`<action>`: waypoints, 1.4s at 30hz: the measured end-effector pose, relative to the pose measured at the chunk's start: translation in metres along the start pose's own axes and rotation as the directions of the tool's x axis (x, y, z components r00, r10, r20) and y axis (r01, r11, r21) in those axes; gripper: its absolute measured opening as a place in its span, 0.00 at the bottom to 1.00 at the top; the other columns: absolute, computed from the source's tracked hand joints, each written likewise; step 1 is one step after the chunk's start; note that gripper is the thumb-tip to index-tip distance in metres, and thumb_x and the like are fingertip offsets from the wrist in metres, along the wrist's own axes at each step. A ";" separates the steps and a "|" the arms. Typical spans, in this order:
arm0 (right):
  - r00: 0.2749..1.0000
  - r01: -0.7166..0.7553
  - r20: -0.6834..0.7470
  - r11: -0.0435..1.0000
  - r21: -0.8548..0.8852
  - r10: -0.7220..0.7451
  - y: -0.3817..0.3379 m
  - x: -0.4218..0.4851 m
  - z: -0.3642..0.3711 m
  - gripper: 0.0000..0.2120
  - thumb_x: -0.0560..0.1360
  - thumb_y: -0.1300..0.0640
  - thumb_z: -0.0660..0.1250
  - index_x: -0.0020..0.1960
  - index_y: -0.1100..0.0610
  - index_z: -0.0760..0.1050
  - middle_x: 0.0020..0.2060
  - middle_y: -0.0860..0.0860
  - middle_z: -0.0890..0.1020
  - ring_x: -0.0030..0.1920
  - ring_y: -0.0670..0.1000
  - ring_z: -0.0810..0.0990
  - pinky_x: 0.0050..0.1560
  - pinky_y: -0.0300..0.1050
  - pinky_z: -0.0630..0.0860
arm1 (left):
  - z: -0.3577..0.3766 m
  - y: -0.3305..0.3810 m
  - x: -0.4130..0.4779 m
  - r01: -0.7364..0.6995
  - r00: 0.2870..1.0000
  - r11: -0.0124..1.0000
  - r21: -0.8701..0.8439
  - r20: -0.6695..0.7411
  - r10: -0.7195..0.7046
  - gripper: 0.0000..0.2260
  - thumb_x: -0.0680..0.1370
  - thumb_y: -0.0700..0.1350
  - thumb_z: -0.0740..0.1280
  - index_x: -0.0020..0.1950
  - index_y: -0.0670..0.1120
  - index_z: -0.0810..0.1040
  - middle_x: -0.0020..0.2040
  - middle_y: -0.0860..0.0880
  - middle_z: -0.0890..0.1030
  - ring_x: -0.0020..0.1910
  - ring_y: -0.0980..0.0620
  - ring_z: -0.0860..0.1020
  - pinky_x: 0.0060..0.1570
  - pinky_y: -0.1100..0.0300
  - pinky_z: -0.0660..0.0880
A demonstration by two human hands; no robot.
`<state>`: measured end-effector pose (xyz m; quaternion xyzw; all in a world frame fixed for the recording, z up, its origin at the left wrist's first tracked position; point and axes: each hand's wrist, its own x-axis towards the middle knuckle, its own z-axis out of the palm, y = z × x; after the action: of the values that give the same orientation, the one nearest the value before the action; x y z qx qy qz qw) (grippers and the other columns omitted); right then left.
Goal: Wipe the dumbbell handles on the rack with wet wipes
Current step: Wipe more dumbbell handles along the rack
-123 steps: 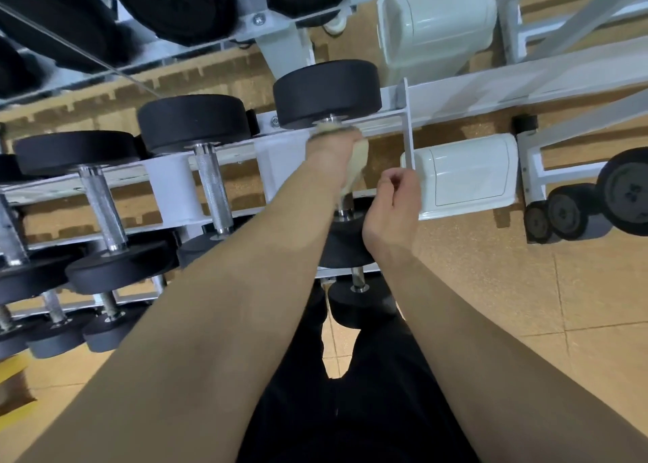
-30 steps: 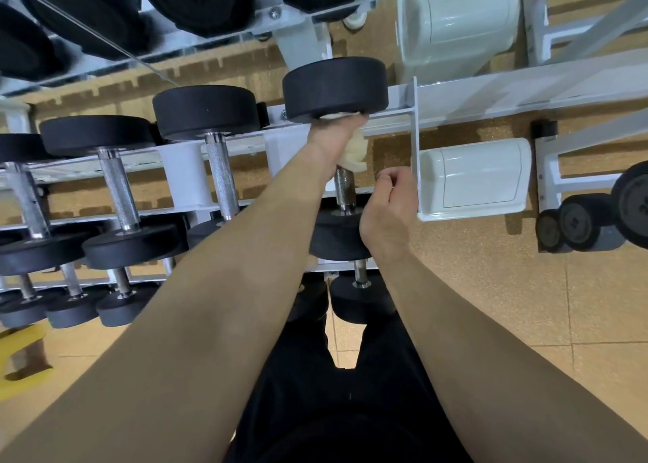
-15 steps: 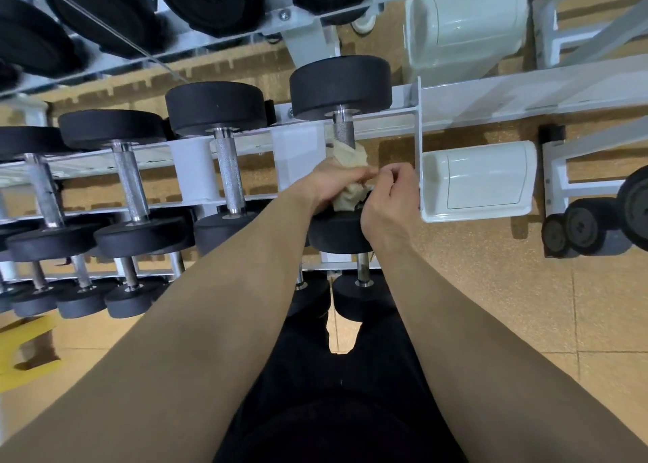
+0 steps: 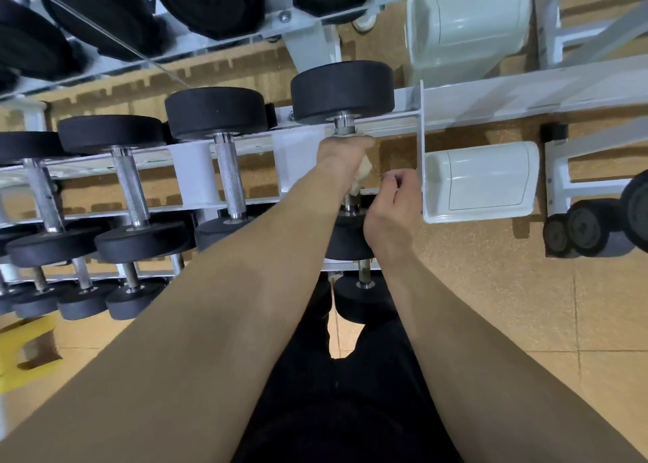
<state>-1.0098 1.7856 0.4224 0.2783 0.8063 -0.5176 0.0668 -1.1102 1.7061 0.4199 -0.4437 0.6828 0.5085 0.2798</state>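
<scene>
The rightmost dumbbell [image 4: 342, 92] on the white rack [image 4: 491, 96] has black ends and a steel handle. My left hand [image 4: 345, 155] grips that handle near its far end, with a pale wet wipe [image 4: 363, 176] wrapped under the fingers and hanging out below. My right hand [image 4: 392, 206] hovers just right of the handle's near end with fingers curled; nothing shows in it. Most of the handle is hidden by my left hand.
Further dumbbells [image 4: 228, 168] lie in a row to the left on the same rack, and smaller ones on a lower tier [image 4: 133, 296]. A white bin [image 4: 482, 182] stands right of the rack's end plate. A mirror above reflects the rack. Weight plates [image 4: 592, 227] sit at far right.
My left hand has slid with the wipe from the near end of the handle back up to its far end. My right hand has come off the wipe and sits beside the handle.
</scene>
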 end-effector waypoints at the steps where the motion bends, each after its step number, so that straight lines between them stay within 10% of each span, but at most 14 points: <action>1: 1.000 -0.004 0.003 1.000 0.004 0.004 0.000 0.000 0.001 0.07 0.82 0.56 0.56 0.52 0.53 0.73 0.47 0.50 0.78 0.45 0.46 0.75 0.42 0.32 0.65 | -0.004 0.003 0.004 -0.019 0.999 0.996 -0.093 0.041 0.023 0.11 0.71 0.47 0.77 0.42 0.42 0.79 0.29 0.46 0.78 0.32 0.46 0.77 0.33 0.59 0.76; 7: 1.000 -0.016 0.023 1.000 -0.007 0.016 0.003 0.001 0.002 0.07 0.81 0.56 0.55 0.50 0.52 0.72 0.46 0.51 0.78 0.45 0.48 0.75 0.44 0.40 0.69 | -0.020 -0.001 0.013 -0.093 0.961 0.931 -0.354 0.214 0.177 0.15 0.73 0.49 0.78 0.52 0.43 0.79 0.40 0.48 0.80 0.46 0.41 0.82 0.43 0.54 0.81; 12: 0.999 0.036 0.008 0.999 0.000 -0.036 0.006 0.001 0.003 0.08 0.82 0.55 0.55 0.51 0.54 0.72 0.45 0.49 0.77 0.45 0.47 0.74 0.43 0.32 0.66 | -0.025 -0.050 -0.009 -0.328 0.936 0.922 0.207 0.204 0.287 0.21 0.81 0.62 0.62 0.65 0.48 0.75 0.53 0.48 0.83 0.51 0.48 0.82 0.46 0.61 0.76; 21: 0.997 0.058 0.054 0.995 -0.080 -0.054 -0.004 -0.002 -0.006 0.11 0.84 0.54 0.53 0.57 0.58 0.72 0.52 0.54 0.77 0.46 0.49 0.74 0.43 0.39 0.65 | -0.053 -0.052 -0.068 -0.298 0.945 0.386 0.873 0.213 0.248 0.13 0.84 0.43 0.58 0.64 0.40 0.75 0.63 0.40 0.78 0.60 0.41 0.76 0.52 0.53 0.70; 30: 0.963 0.260 0.038 0.893 -0.367 -0.265 -0.041 -0.029 -0.013 0.14 0.83 0.55 0.55 0.62 0.59 0.75 0.61 0.58 0.76 0.61 0.59 0.74 0.58 0.48 0.68 | -0.127 -0.114 -0.155 -0.409 0.909 0.892 0.194 0.002 0.416 0.12 0.77 0.42 0.70 0.34 0.46 0.77 0.30 0.53 0.76 0.26 0.63 0.72 0.28 0.69 0.66; 35: 0.749 0.593 0.409 0.803 -0.060 -0.522 -0.078 -0.132 0.017 0.18 0.78 0.52 0.55 0.60 0.56 0.78 0.58 0.51 0.74 0.61 0.53 0.74 0.66 0.48 0.69 | -0.198 -0.183 -0.194 -0.391 0.916 0.920 -0.021 -0.101 0.387 0.05 0.73 0.41 0.68 0.38 0.42 0.76 0.32 0.51 0.74 0.26 0.58 0.70 0.29 0.64 0.66; 39: 0.382 0.609 0.864 0.793 0.032 -0.328 -0.084 -0.239 0.068 0.23 0.74 0.54 0.54 0.62 0.59 0.80 0.57 0.48 0.74 0.60 0.44 0.71 0.63 0.32 0.63 | -0.273 -0.261 -0.221 -0.410 0.903 0.901 -0.144 -0.207 0.377 0.04 0.77 0.40 0.68 0.42 0.44 0.80 0.33 0.57 0.78 0.29 0.64 0.73 0.33 0.70 0.70; 42: 0.259 0.571 0.955 0.820 -0.032 -0.144 -0.083 -0.325 0.107 0.17 0.69 0.55 0.57 0.52 0.60 0.78 0.46 0.47 0.77 0.47 0.44 0.75 0.47 0.29 0.68 | -0.331 -0.331 -0.246 -0.434 0.875 0.884 -0.177 -0.316 0.366 0.03 0.76 0.45 0.70 0.43 0.48 0.79 0.35 0.58 0.80 0.35 0.62 0.77 0.38 0.61 0.74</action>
<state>-0.7998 1.5435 0.5688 -0.2764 0.7465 -0.4177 0.4379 -0.6815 1.4437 0.5850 -0.3884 0.7250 0.5686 0.0143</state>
